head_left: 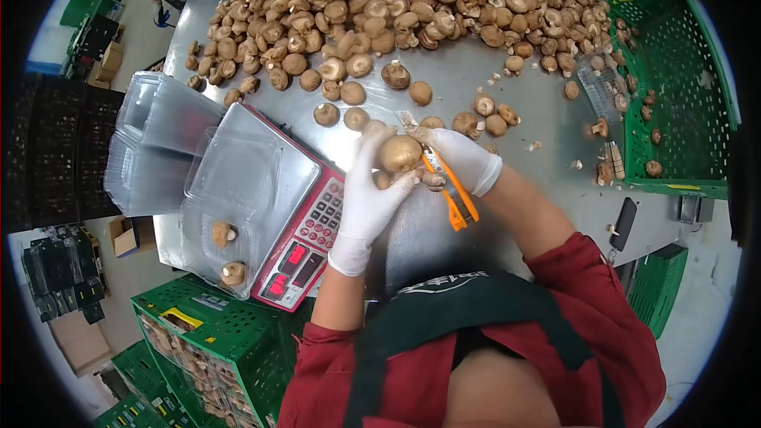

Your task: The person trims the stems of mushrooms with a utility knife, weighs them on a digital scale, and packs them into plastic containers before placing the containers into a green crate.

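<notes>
My left hand (pixel 366 186), in a white glove, is closed around a shiitake mushroom (pixel 400 154) with a smooth brown cap. Smaller mushroom parts show beneath that cap, between both hands. My gloved right hand (pixel 460 158) grips an orange utility knife (pixel 455 200), its handle pointing back toward my body. Left of my hands, a red-framed digital scale (pixel 321 218) carries an open clear plastic clamshell box (pixel 234 170). Two mushrooms (pixel 232 273) lie in the near part of that box. Several loose mushrooms (pixel 420 93) lie just beyond my hands.
A large mushroom heap (pixel 380 0) covers the table's far side. At right stands a green crate (pixel 674 87); stacked clear boxes (pixel 154 143) are left of the scale. A black object (pixel 624 223) lies near the right edge. Green crates (pixel 230 341) stand below left. Another person's hand (pixel 158 13) shows at upper left.
</notes>
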The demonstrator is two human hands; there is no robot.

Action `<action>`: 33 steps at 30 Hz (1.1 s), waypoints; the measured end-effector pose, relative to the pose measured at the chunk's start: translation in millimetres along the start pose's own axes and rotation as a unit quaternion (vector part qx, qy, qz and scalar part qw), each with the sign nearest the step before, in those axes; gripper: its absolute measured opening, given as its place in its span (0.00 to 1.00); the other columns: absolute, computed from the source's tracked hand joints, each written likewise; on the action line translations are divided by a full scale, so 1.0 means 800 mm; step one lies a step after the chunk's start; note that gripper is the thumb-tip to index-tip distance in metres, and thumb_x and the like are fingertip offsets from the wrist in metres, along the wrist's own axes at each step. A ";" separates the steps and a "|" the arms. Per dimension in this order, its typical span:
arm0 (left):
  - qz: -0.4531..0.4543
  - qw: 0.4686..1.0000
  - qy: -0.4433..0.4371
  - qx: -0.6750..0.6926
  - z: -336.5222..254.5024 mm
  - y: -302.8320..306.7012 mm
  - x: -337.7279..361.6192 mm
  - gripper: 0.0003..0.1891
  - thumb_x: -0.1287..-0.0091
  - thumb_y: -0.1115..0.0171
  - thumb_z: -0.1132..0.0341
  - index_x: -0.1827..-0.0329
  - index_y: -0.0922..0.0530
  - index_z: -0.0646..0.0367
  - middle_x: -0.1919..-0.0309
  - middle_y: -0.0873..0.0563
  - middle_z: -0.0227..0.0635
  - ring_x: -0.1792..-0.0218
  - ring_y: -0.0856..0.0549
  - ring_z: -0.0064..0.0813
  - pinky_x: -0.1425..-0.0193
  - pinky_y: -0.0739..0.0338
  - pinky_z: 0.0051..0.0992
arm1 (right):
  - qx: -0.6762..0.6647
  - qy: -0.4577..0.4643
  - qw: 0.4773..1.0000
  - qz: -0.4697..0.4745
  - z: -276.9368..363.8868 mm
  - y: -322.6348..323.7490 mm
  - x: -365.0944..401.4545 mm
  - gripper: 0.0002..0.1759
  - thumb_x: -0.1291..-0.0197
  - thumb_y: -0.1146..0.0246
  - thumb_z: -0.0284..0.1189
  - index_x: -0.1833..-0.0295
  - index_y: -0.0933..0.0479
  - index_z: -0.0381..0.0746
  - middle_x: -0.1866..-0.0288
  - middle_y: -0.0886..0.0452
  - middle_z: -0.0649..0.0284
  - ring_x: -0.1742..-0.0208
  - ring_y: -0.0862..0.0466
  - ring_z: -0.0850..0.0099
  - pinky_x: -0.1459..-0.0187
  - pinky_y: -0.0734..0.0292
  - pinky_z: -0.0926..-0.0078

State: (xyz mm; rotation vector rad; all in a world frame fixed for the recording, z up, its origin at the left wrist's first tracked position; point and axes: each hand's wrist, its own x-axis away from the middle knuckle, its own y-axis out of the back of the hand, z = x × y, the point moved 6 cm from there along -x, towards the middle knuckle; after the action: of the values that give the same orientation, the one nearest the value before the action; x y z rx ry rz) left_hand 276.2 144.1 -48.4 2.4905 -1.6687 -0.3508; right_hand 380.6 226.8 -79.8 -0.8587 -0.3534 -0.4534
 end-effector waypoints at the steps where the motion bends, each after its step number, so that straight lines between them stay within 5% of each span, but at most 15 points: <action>1: 0.002 0.999 0.015 0.028 0.005 0.002 0.004 0.34 0.45 0.25 0.72 0.34 0.29 0.63 0.40 0.26 0.39 0.36 0.25 0.34 0.30 0.31 0.31 | -0.009 -0.015 1.000 -0.003 -0.002 -0.004 0.000 0.20 0.24 0.51 0.43 0.52 0.26 0.35 0.77 0.22 0.64 0.87 0.27 0.79 0.85 0.32 0.85; 4: 0.000 0.994 0.067 0.085 0.004 0.008 0.017 0.33 0.45 0.26 0.74 0.34 0.29 0.62 0.40 0.26 0.38 0.37 0.24 0.32 0.33 0.29 0.29 | -0.048 -0.047 0.997 -0.041 -0.008 -0.017 0.001 0.19 0.24 0.51 0.41 0.52 0.25 0.35 0.76 0.22 0.64 0.85 0.27 0.79 0.85 0.33 0.85; 7: -0.052 0.997 0.044 -0.025 -0.013 0.034 0.032 0.31 0.43 0.29 0.76 0.35 0.28 0.62 0.41 0.26 0.38 0.40 0.23 0.30 0.35 0.27 0.28 | -0.018 -0.021 0.999 0.040 -0.006 -0.010 -0.002 0.19 0.24 0.51 0.41 0.53 0.24 0.36 0.77 0.22 0.63 0.86 0.29 0.81 0.85 0.36 0.85; 8: -0.080 0.991 0.029 -0.102 -0.021 0.056 0.042 0.28 0.41 0.32 0.77 0.36 0.28 0.62 0.43 0.25 0.39 0.42 0.22 0.30 0.38 0.26 0.28 | 0.036 0.037 0.998 -0.026 0.005 -0.006 0.004 0.20 0.25 0.52 0.42 0.54 0.24 0.36 0.77 0.22 0.63 0.87 0.31 0.81 0.86 0.38 0.84; 10: -0.189 0.930 -0.103 -0.298 -0.070 0.106 0.061 0.24 0.37 0.37 0.79 0.36 0.28 0.62 0.45 0.23 0.40 0.48 0.19 0.31 0.40 0.24 0.29 | 0.034 0.038 0.999 -0.019 0.012 0.026 0.014 0.23 0.24 0.52 0.45 0.53 0.23 0.36 0.78 0.22 0.63 0.87 0.31 0.81 0.85 0.37 0.84; 11: -0.286 0.919 -0.084 -0.258 -0.070 0.138 0.075 0.22 0.38 0.39 0.80 0.39 0.25 0.64 0.46 0.21 0.45 0.45 0.19 0.38 0.41 0.22 0.34 | 0.029 0.038 0.998 -0.035 0.013 0.049 0.022 0.23 0.24 0.52 0.46 0.53 0.23 0.37 0.79 0.23 0.64 0.87 0.31 0.81 0.85 0.37 0.84; 14: -0.416 0.867 -0.033 -0.272 -0.066 0.225 0.099 0.25 0.31 0.46 0.81 0.30 0.33 0.62 0.44 0.20 0.42 0.42 0.19 0.33 0.38 0.24 0.32 | -0.001 0.096 0.985 -0.144 0.033 0.076 0.055 0.22 0.25 0.50 0.46 0.53 0.23 0.37 0.82 0.26 0.67 0.86 0.32 0.82 0.85 0.38 0.85; 16: -0.406 0.810 -0.005 -0.423 -0.071 0.255 0.106 0.24 0.31 0.44 0.80 0.32 0.31 0.61 0.44 0.21 0.45 0.43 0.19 0.36 0.39 0.24 0.34 | 0.033 0.121 0.974 -0.186 0.036 0.107 0.070 0.21 0.26 0.47 0.47 0.52 0.23 0.38 0.82 0.28 0.68 0.86 0.32 0.82 0.84 0.38 0.84; 19: -0.298 0.788 0.165 -0.513 -0.028 0.288 0.123 0.20 0.26 0.45 0.62 0.33 0.27 0.57 0.40 0.22 0.45 0.39 0.22 0.44 0.38 0.25 0.44 | 0.148 0.139 0.949 -0.243 0.046 0.139 0.086 0.20 0.31 0.39 0.46 0.47 0.22 0.41 0.78 0.27 0.72 0.84 0.33 0.84 0.80 0.37 0.84; 22: -0.192 0.642 0.171 -0.722 -0.020 0.282 0.123 0.22 0.24 0.51 0.51 0.36 0.24 0.56 0.36 0.23 0.43 0.34 0.27 0.46 0.31 0.37 0.58 | 0.250 0.149 0.908 -0.303 0.059 0.153 0.104 0.19 0.34 0.36 0.43 0.45 0.21 0.41 0.71 0.22 0.70 0.79 0.31 0.85 0.76 0.34 0.84; 25: -0.258 0.612 0.053 -0.746 -0.063 0.234 0.089 0.21 0.25 0.49 0.52 0.38 0.22 0.56 0.35 0.23 0.42 0.35 0.25 0.43 0.29 0.43 0.54 | 0.331 0.168 0.852 -0.369 0.075 0.166 0.118 0.19 0.37 0.33 0.36 0.45 0.22 0.39 0.62 0.17 0.66 0.69 0.23 0.80 0.66 0.26 0.82; 27: -0.255 0.763 -0.088 -0.587 -0.095 0.169 0.039 0.18 0.29 0.43 0.61 0.40 0.21 0.57 0.37 0.22 0.45 0.35 0.26 0.46 0.29 0.38 0.47 | 0.424 0.243 0.772 -0.407 0.078 0.192 0.121 0.19 0.40 0.33 0.33 0.44 0.22 0.38 0.55 0.16 0.63 0.60 0.19 0.76 0.56 0.22 0.78; 29: -0.150 0.872 -0.152 -0.440 -0.095 0.073 -0.014 0.18 0.34 0.41 0.70 0.40 0.21 0.60 0.39 0.21 0.46 0.36 0.24 0.46 0.30 0.34 0.42 | 0.484 0.234 0.715 -0.448 0.079 0.207 0.126 0.19 0.41 0.34 0.31 0.44 0.22 0.38 0.53 0.17 0.63 0.53 0.20 0.73 0.48 0.23 0.75; 30: -0.086 0.885 -0.181 -0.420 -0.069 0.030 -0.037 0.21 0.39 0.40 0.74 0.41 0.22 0.61 0.40 0.22 0.48 0.39 0.23 0.49 0.35 0.30 0.42 | 0.513 0.228 0.685 -0.465 0.081 0.214 0.128 0.20 0.42 0.35 0.29 0.43 0.23 0.38 0.52 0.17 0.62 0.49 0.20 0.72 0.43 0.24 0.74; 33: 0.075 0.891 -0.145 -0.424 -0.003 -0.084 -0.117 0.22 0.42 0.41 0.76 0.42 0.21 0.54 0.40 0.20 0.42 0.44 0.20 0.45 0.42 0.24 0.41 | 0.453 0.227 0.737 -0.447 0.073 0.243 0.124 0.19 0.39 0.35 0.32 0.43 0.22 0.40 0.52 0.16 0.62 0.56 0.19 0.77 0.55 0.20 0.77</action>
State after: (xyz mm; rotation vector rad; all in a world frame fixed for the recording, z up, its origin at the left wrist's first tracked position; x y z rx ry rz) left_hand 303.1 256.5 -50.2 1.6957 -1.3389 -1.1824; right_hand 558.7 360.1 -122.2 0.4687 -0.4541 -1.2265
